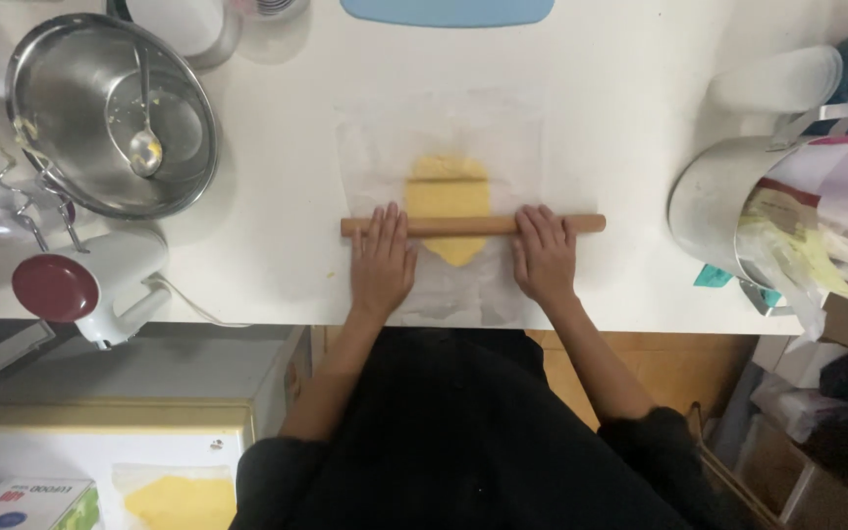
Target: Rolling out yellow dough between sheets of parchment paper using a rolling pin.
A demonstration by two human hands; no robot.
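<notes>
A wooden rolling pin [463, 225] lies across a slab of yellow dough [447, 196] on a sheet of clear wrap [375, 147] spread over the white table [277, 226]. My left hand [381, 259] rests flat on the pin's left part, fingers stretched forward. My right hand [544, 253] presses the same way on the pin's right part. The dough shows both beyond and in front of the pin, its near tip pointed.
A steel bowl [61, 88] with a spoon [144, 147] sits far left, a white hand mixer [90, 280] in front of it. A metal pot [709, 206] stuffed with packets stands at the right. A blue mat [449, 10] lies at the far edge. More dough [179, 501] is below left.
</notes>
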